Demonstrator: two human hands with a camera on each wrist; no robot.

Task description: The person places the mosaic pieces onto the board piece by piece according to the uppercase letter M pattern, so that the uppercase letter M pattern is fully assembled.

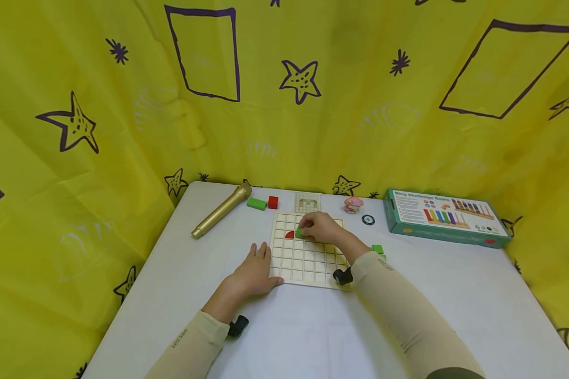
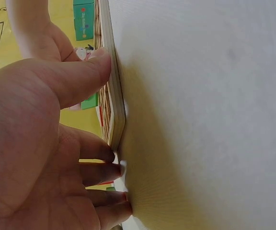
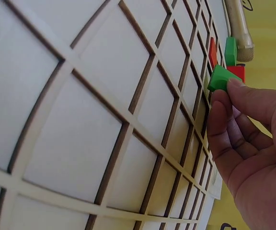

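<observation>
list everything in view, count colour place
Flat tabletop: 1, white, beneath
Starry curtain: 1, yellow, around tabletop
Square gridded board: 1, cream, centre
Curved piece: 1, red, on board
Pinched block: 1, green, over board
Long microphone: 1, gold, far left
Rectangular block: 1, green, right of microphone
Square block: 1, red, beside rectangular block
Gridded card: 1, pale, behind board
Small figurine: 1, pink, right of card
Round disc: 1, dark, beside figurine
Game box: 1, teal, far right
Other blocks: count unclear, green, right of board
Sleeves: 2, beige, on forearms
Wrist devices: 2, black, by cuffs
Left grip: 1, bare, board's left edge
Right grip: 1, bare, above board
</observation>
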